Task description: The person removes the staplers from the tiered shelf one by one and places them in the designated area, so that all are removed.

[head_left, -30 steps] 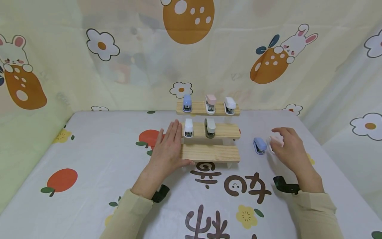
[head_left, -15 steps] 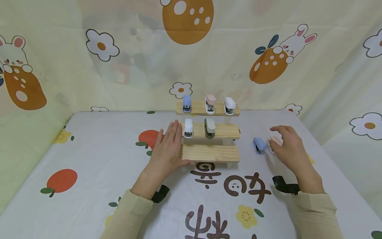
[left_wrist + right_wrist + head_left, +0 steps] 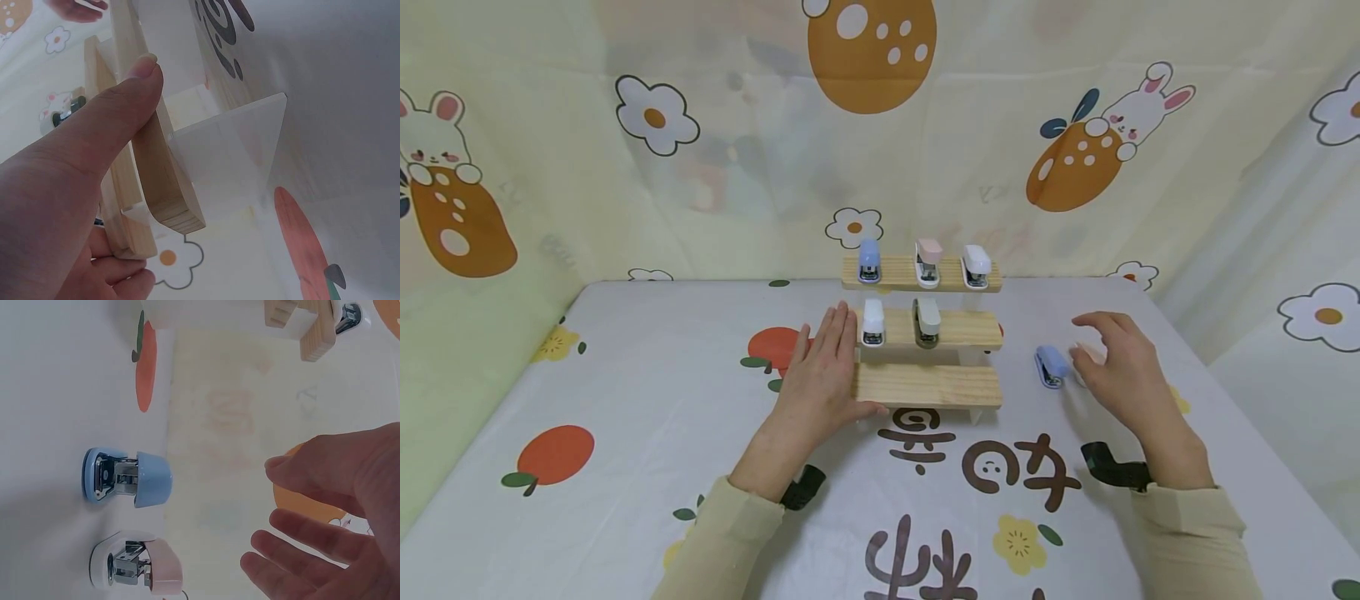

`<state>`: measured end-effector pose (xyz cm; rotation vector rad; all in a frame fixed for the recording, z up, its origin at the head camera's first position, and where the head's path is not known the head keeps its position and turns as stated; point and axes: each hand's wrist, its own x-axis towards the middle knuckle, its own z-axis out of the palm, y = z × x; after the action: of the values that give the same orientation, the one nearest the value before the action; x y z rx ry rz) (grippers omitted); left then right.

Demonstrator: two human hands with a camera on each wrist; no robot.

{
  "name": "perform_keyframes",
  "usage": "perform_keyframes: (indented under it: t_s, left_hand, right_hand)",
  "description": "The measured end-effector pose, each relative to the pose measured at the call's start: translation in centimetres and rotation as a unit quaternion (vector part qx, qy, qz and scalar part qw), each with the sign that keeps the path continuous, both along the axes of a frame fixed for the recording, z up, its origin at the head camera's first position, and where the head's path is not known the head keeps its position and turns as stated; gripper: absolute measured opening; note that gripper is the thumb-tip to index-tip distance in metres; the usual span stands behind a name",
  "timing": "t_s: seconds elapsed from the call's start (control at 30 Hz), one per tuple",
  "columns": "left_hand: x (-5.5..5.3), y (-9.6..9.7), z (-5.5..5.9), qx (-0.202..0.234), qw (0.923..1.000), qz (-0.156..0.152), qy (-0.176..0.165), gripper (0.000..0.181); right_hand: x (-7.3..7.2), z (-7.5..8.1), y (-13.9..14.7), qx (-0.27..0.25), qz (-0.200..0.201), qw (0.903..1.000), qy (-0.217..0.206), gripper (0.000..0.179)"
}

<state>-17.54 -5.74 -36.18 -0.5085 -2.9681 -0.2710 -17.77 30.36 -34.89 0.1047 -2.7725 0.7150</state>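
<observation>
My left hand [image 3: 820, 375] rests along the left side of a three-tier wooden display stand [image 3: 928, 386], fingers straight. In the left wrist view its thumb lies across the front edge of the lowest shelf [image 3: 164, 181]. My right hand [image 3: 1123, 375] hovers with nothing in it, thumb and fingers apart and slightly bent. Close to it on the cloth are a blue mini stapler [image 3: 1051, 367] and a pink-and-white mini stapler [image 3: 164, 565], the latter mostly hidden by the hand in the head view. Both staplers show whole in the right wrist view.
On the top shelf stand a blue stapler [image 3: 869, 260], a pink one [image 3: 928, 262] and a white one [image 3: 977, 266]. The middle shelf bears a white stapler [image 3: 873, 322] and a grey-green one [image 3: 927, 322]. A printed curtain [image 3: 760, 183] hangs behind.
My right hand has shifted slightly left and now covers more of the pink-and-white stapler. My left hand stays against the stand.
</observation>
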Motion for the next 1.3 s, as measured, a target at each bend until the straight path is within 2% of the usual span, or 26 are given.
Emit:
perform_keyframes:
  t_s: [0.37,0.6,0.8,1.3]
  left_hand:
    - [0.0,-0.2,0.0,-0.002,1.0000,0.002,0.002,0.133]
    - [0.1,-0.2,-0.2,0.011,0.9997,0.001,0.021,0.133]
    - [0.1,-0.1,-0.1,0.010,0.9999,0.000,0.013,0.134]
    - [0.0,0.0,-0.3,0.009,0.9999,0.002,0.012,0.135]
  right_hand:
    - [0.1,0.4,-1.1,-0.018,0.027,0.9993,0.015,0.037]
    - [0.2,0.5,-1.9,-0.002,0.033,0.9989,0.032,0.039]
    - [0.5,0.8,-2.8,0.009,0.031,0.9991,0.027,0.042]
    - [0.6,1.5,-5.1,0.009,0.096,0.9889,0.113,0.039]
